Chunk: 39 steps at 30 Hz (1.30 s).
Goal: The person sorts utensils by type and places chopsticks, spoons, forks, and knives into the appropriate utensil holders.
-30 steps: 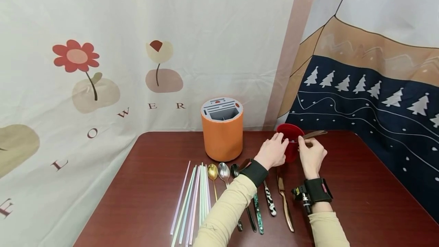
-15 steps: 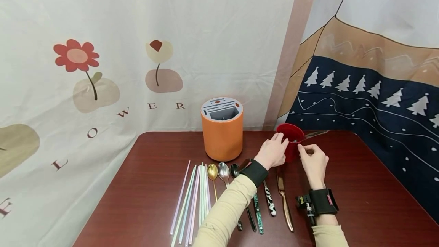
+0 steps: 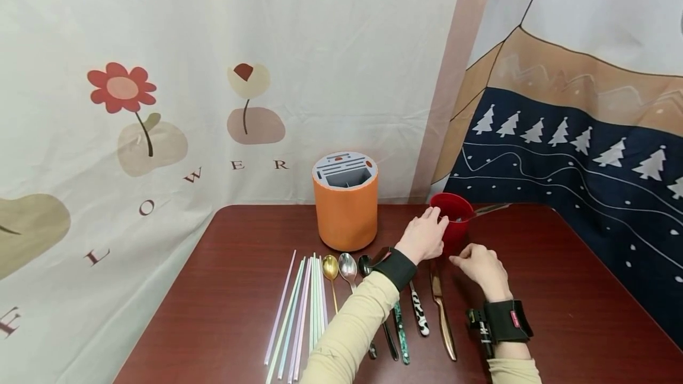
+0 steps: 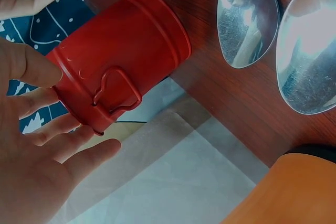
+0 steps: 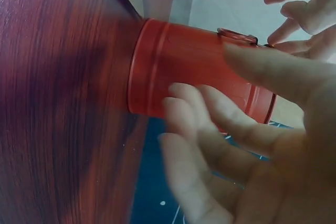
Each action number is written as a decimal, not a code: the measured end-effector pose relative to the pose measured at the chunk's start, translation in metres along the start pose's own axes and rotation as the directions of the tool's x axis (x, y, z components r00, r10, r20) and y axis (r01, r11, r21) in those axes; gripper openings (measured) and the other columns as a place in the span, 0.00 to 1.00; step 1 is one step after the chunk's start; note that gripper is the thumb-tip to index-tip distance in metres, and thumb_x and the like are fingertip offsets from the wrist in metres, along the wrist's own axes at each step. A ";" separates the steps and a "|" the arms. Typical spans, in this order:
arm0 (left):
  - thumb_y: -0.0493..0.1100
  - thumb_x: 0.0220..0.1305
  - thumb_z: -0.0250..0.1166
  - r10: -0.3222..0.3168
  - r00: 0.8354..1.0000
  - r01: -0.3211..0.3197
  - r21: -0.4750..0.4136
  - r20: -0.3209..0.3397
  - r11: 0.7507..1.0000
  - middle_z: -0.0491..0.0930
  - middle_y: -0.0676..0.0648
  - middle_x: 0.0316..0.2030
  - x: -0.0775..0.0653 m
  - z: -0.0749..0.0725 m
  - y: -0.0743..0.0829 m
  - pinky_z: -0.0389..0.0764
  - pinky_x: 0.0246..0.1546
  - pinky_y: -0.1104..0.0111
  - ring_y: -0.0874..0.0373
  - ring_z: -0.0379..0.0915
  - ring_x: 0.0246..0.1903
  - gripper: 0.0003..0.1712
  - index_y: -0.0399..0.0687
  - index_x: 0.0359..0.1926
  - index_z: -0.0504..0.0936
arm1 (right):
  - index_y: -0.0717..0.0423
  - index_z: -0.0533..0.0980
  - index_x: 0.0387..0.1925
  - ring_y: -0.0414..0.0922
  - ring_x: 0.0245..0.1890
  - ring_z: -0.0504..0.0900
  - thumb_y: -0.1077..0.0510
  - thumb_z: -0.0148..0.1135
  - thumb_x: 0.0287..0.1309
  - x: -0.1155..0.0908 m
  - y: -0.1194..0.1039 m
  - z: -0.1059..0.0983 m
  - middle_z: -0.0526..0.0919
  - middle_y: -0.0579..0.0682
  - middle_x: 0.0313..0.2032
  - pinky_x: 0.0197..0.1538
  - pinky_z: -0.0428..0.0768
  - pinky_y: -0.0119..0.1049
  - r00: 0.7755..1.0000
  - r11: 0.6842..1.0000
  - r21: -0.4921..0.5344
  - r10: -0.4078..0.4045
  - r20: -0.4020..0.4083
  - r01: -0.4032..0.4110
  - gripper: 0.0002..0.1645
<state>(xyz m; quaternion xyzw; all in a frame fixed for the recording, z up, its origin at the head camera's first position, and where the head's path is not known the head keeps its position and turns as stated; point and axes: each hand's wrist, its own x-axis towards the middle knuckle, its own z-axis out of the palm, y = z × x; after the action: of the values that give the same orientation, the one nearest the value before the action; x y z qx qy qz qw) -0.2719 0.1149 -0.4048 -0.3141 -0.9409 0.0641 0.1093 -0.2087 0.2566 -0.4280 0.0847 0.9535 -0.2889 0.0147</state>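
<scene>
Left hand (image 3: 424, 234) — holding red cup (image 3: 455, 231), upright

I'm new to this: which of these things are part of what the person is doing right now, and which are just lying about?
Seemingly in use:
red cup
utensil leaning in it
left hand, at its rim
right hand, nearby

Apparently just lying about:
straws
spoons
knife
spotted handle
green handle
orange holder
</scene>
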 end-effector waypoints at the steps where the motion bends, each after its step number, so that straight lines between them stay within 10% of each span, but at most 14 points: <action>1: 0.54 0.64 0.55 -0.001 1.000 0.001 0.004 -0.002 1.000 0.64 0.52 0.65 0.000 0.000 0.000 0.76 0.56 0.70 0.61 0.59 0.67 0.30 0.59 0.67 0.66 | 0.64 0.77 0.36 0.49 0.27 0.75 0.50 0.60 0.58 0.000 0.000 0.000 0.81 0.58 0.29 0.25 0.71 0.38 0.999 1.000 -0.014 0.005 0.035 -0.004 0.18; 13: 0.53 0.64 0.55 0.007 1.000 -0.007 -0.011 -0.009 1.000 0.65 0.52 0.65 0.000 0.004 -0.001 0.76 0.56 0.69 0.60 0.60 0.67 0.29 0.58 0.66 0.66 | 0.57 0.76 0.18 0.44 0.16 0.71 0.48 0.66 0.51 -0.010 -0.014 0.016 0.75 0.50 0.14 0.22 0.66 0.35 0.958 0.982 -0.188 0.051 0.282 0.003 0.18; 39: 0.52 0.64 0.54 0.023 0.999 -0.022 0.025 -0.032 0.999 0.66 0.51 0.63 -0.001 0.000 -0.002 0.78 0.53 0.71 0.60 0.61 0.65 0.28 0.57 0.65 0.67 | 0.59 0.73 0.24 0.46 0.17 0.75 0.52 0.71 0.48 -0.005 -0.033 0.038 0.78 0.51 0.15 0.24 0.72 0.37 0.937 0.964 -0.254 0.153 0.315 -0.072 0.17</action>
<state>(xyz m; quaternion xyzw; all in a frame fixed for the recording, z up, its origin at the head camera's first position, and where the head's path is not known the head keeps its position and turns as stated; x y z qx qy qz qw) -0.2726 0.1132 -0.4047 -0.3242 -0.9346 0.0718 0.1278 -0.2098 0.2079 -0.4408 0.0873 0.9586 -0.1808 0.2017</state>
